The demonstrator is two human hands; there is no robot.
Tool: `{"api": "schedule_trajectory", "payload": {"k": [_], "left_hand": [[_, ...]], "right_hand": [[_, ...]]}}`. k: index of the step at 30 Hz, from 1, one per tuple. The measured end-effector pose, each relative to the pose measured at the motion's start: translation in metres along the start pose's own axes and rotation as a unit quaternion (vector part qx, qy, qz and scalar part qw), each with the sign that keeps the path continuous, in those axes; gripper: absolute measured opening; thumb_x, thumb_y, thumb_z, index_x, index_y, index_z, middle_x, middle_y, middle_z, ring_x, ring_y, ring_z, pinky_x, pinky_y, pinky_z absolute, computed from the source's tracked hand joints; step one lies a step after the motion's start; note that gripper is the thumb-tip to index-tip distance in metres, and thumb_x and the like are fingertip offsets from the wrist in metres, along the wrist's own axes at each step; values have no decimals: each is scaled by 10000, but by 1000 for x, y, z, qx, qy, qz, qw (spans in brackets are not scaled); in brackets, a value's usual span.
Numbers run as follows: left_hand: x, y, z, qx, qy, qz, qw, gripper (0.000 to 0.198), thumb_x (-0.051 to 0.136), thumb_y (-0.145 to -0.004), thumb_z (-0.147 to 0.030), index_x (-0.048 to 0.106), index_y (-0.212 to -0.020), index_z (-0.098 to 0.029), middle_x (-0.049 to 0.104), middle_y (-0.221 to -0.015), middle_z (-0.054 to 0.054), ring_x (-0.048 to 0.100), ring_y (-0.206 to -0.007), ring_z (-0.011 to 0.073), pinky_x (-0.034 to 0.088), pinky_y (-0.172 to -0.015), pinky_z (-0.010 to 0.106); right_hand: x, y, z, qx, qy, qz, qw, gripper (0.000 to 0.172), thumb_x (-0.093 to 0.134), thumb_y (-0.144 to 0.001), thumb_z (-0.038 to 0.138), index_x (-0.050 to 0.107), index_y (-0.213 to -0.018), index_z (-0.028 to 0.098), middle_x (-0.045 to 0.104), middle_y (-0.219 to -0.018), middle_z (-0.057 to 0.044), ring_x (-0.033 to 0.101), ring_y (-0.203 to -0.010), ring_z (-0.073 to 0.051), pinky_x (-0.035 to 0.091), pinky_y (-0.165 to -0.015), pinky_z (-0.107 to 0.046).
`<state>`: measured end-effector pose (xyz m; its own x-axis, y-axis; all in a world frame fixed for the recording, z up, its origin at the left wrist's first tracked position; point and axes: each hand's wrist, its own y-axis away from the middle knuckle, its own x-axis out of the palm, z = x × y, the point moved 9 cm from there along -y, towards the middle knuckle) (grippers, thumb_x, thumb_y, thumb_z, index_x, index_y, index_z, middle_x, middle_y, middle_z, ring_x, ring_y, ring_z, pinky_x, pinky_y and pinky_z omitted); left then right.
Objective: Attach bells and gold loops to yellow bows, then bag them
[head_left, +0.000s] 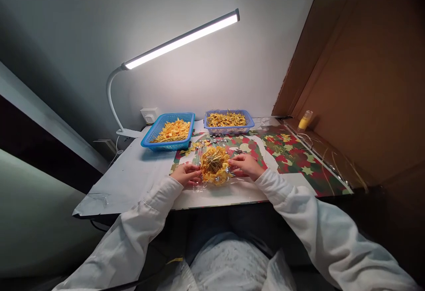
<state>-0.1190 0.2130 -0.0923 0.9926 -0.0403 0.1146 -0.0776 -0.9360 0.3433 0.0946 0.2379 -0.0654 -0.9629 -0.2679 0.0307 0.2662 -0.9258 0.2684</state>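
Observation:
A round cluster of yellow ribbon bows (215,177), with gold wire stems gathered at its middle and a few silver beads near its lower right, sits near the table's front edge. My left hand (186,174) pinches its left rim, fingers closed with the thumb toward the cluster. On the opposite side, my right hand (247,166) grips the right rim between thumb and fingers. Clear plastic shows around the cluster. Just behind it lie loose yellow bows (195,147) and several silver beads (217,140). A dark pointed tool (239,151) lies beside my right hand, partly hidden.
A blue basket (166,146) of yellow bows and a purple-blue basket (229,130) of gold-stemmed pieces stand at the back. A lit lamp (182,41) arches overhead. Wire bits (282,149) lie on the patterned sheet; a small yellow bottle (304,120) stands by the cardboard wall (365,70).

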Motion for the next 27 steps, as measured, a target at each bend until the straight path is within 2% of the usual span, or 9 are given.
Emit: {"api": "schedule_trajectory", "payload": {"k": [3,6,9,12,14,17,20,23,27], "left_hand": [[1,10,-4,34,47,-6,998,429,896,-399,-304,625,-702,-163,699,-651,53,677,-561,204,570,-556,349],[10,25,-9,93,108,-10,990,469,833,-461,-501,617,-749,-201,725,-862,76,695,-827,252,579,-688,374],[35,35,-8,121,188,52,973,679,719,-482,-699,628,-970,-236,684,-1112,94,605,-1093,322,550,-807,426],[51,36,0,92,244,88,961,693,796,-486,-574,614,-1055,-224,699,-1076,74,593,-1107,324,520,-867,415],[53,34,5,68,223,80,969,636,836,-508,-425,612,-1063,-212,710,-1027,63,615,-1059,308,517,-857,389],[55,28,10,23,152,85,984,604,842,-514,-340,620,-1055,-190,712,-983,75,640,-969,299,533,-763,363],[58,22,6,5,115,97,989,610,875,-447,-291,650,-1001,-169,713,-927,80,659,-864,272,539,-668,330],[61,12,-4,8,98,100,990,588,884,-415,-234,666,-956,-158,716,-869,71,663,-779,238,530,-612,301],[57,-1,-17,41,87,75,992,547,820,-544,-401,665,-1018,-175,722,-938,89,673,-793,238,519,-568,280]], "right_hand": [[-3,17,32,-48,1,-12,999,237,801,-623,315,642,-663,144,663,-638,-10,603,-558,-96,473,-474,-183],[3,44,71,-121,19,7,992,258,786,-627,363,661,-710,154,673,-663,-8,622,-606,-104,490,-517,-187],[10,65,92,-174,27,30,984,298,778,-620,403,668,-746,157,668,-670,-5,622,-612,-106,515,-540,-205],[7,62,70,-123,18,26,992,331,805,-578,400,652,-733,151,651,-672,-3,616,-617,-110,532,-531,-215],[-3,53,44,-69,3,12,998,348,822,-558,395,641,-728,152,648,-695,-5,619,-635,-116,541,-535,-224],[-9,36,19,-32,-39,33,998,372,806,-602,400,666,-869,184,682,-872,-34,644,-788,-149,556,-595,-237],[-9,21,13,-28,-72,52,996,406,781,-637,423,680,-972,217,694,-978,-54,649,-883,-188,553,-594,-246],[-9,9,16,-54,-89,31,994,325,774,-648,412,708,-880,194,711,-961,-63,658,-816,-170,535,-580,-228],[-14,5,18,-83,-111,-18,990,287,770,-651,419,719,-810,185,726,-923,-65,655,-728,-138,521,-570,-217]]}}
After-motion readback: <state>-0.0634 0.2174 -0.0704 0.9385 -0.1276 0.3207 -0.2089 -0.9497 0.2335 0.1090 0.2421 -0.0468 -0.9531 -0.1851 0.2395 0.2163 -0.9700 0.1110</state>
